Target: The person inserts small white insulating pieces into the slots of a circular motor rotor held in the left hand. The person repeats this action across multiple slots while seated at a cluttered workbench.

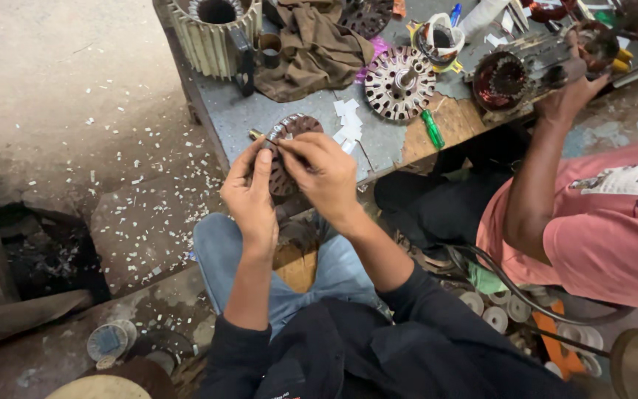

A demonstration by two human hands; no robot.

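Landmark: slotted disc [399, 81] lying flat on workbench [260, 111].

- Left of disc, on bench: crumpled cloth [311, 48]; further left, at bench's far left corner, ribbed drum [212, 29].
- Just right of disc, nearer bench's front edge: screwdriver [431, 128].
- Behind disc: tape-wrapped cup [438, 37].
- Right of disc: wound core [502, 77], held up by co-worker's hand [574, 92].
- Between disc and front-left edge: paper slips [347, 122].
- In front and left of disc, above bench edge: second slotted stator [289, 151], gripped between left hand [251, 196] and right hand [325, 174], hands touching over it.
- Well in front and right, on floor: tape rolls [492, 314].
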